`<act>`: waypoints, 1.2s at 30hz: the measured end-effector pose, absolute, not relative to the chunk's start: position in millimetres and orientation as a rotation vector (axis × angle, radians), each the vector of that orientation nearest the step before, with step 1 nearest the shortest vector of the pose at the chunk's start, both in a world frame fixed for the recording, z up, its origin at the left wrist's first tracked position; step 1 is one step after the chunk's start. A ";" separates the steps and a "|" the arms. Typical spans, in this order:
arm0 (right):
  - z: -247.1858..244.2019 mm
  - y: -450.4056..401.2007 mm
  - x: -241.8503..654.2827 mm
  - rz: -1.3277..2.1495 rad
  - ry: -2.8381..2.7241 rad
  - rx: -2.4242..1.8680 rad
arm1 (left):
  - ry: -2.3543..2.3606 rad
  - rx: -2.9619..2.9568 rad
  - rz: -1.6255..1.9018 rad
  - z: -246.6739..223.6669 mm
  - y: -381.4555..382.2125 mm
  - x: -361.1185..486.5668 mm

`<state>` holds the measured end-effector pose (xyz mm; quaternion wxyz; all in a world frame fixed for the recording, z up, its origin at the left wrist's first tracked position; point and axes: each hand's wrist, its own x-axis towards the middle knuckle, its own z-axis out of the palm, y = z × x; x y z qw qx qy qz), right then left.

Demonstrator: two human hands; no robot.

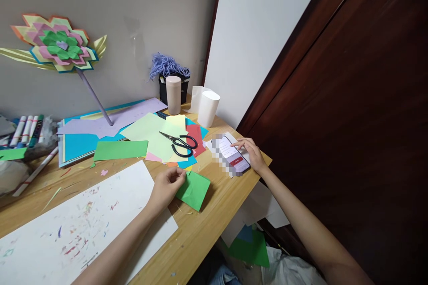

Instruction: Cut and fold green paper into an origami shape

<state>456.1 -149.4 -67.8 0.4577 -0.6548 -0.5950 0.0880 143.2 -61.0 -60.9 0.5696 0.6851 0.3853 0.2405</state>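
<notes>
My left hand (170,185) pinches the upper left corner of a green paper piece (195,190) near the table's front edge. To the right, my right hand (250,152) has its fingers stretched over a phone (236,155) with a lit screen, a fingertip at or just above the glass. Black-handled scissors (180,141) lie partly open on pale green and yellow sheets (143,131), beyond my left hand. A longer green strip (121,150) lies to their left.
A white sheet (83,227) with colour marks covers the left front. Behind stand a white container (209,109), a beige one (173,95) and a black box (163,91) with purple yarn. A paper flower (62,45) rises at the left; markers (26,130) lie below it.
</notes>
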 end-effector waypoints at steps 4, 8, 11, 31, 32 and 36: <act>-66.2 -147.2 453.5 0.285 -1.509 -1.660 | 0.909 1.607 0.566 -59.6 -61.6 143.1; -65.2 -146.3 451.6 0.306 -1.547 -1.668 | 0.900 1.604 0.576 -58.1 -62.3 143.0; -66.7 -148.4 453.2 0.254 -1.504 -1.640 | 0.895 1.596 0.589 -57.5 -62.5 143.1; -77.4 -155.8 457.2 0.097 -1.175 -1.594 | 0.895 1.593 0.588 -58.5 -62.3 142.1; -78.2 -155.7 457.6 0.108 -1.173 -1.597 | 0.894 1.592 0.586 -58.2 -62.4 142.2; -80.0 -155.9 458.1 0.146 -1.161 -1.600 | 0.889 1.593 0.588 -57.1 -62.8 142.3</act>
